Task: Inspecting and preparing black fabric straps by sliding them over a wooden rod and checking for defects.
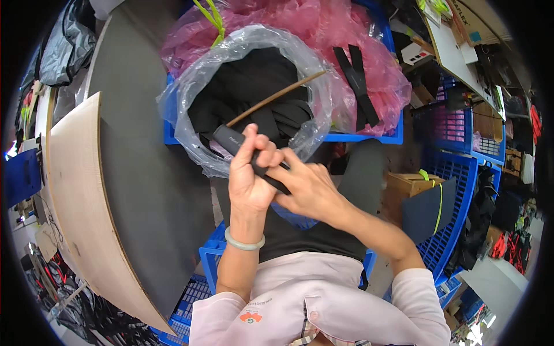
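Observation:
My left hand point(251, 167), with a pale bangle at its wrist, has its fingers curled round a black fabric strip point(228, 138) bearing small print. My right hand point(311, 187) grips the lower part of the same strip, its fingers meeting those of the left. Just beyond the strip's upper end, a thin wooden stick point(277, 99) slants up to the right. Whether the stick touches the strip I cannot tell. Behind both hands a clear plastic bag point(199, 66), its mouth wide, holds black fabric pieces point(257, 72).
Pink plastic film point(346, 29) fills a blue crate point(392, 135) behind the bag, with black strips point(360, 86) lying on it. To the left runs a dark tabletop point(144, 167) beside a wooden board point(81, 207). Blue crates point(456, 207) and a cardboard box point(407, 187) stand at right.

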Demonstrator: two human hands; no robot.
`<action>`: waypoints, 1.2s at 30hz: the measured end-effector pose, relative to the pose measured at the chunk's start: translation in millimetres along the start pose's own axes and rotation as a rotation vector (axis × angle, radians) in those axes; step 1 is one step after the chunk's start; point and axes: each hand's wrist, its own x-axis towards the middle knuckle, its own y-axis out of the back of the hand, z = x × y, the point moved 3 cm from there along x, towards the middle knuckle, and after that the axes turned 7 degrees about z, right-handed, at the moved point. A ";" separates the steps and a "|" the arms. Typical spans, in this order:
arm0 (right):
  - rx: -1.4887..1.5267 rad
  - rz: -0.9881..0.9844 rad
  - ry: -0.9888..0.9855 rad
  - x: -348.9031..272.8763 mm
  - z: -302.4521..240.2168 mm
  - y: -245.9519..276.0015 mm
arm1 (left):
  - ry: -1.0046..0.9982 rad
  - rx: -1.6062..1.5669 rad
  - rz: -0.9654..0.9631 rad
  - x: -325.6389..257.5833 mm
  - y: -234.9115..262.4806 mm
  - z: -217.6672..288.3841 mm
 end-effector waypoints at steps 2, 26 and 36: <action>0.014 -0.010 -0.104 -18.9 -8.3 15.2 | 0.001 -0.004 -0.078 5.1 1.3 7.7; 0.709 -0.053 -0.155 49.6 31.5 72.2 | 0.775 0.418 -0.430 -62.2 7.1 -56.4; 0.485 -0.050 -0.101 20.8 12.4 75.6 | -0.097 1.308 -0.197 -48.8 -11.7 -32.5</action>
